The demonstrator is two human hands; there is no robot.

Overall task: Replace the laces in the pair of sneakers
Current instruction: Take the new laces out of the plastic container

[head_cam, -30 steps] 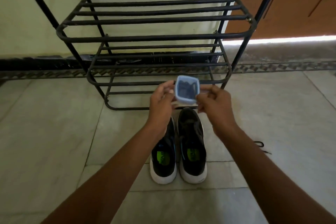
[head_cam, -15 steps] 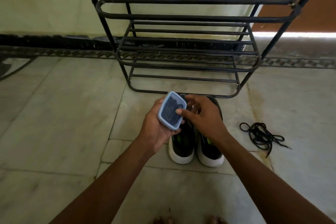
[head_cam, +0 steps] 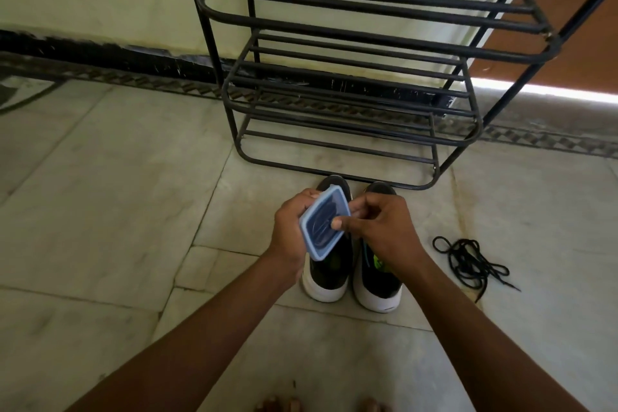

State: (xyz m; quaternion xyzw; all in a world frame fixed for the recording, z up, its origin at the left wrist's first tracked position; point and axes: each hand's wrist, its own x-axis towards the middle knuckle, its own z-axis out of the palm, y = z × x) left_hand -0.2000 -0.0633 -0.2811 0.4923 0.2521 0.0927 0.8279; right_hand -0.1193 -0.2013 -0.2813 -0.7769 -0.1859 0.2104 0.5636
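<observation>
A left hand (head_cam: 290, 233) cradles a small lidded box (head_cam: 325, 222) above the sneakers (head_cam: 351, 264) on the floor, while the right hand (head_cam: 378, 227) pinches its lid, thumb on top. Dark laces seem coiled inside; another set (head_cam: 468, 261) lies right of the shoes. Prying one corner up while the left grip steadies the base should open it cleanly.

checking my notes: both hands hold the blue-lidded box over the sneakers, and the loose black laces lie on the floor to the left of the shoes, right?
Not quite. The head view shows the loose black laces on the floor to the right of the sneakers, not the left. The rest stands: left hand and right hand hold the blue-lidded box over them.
</observation>
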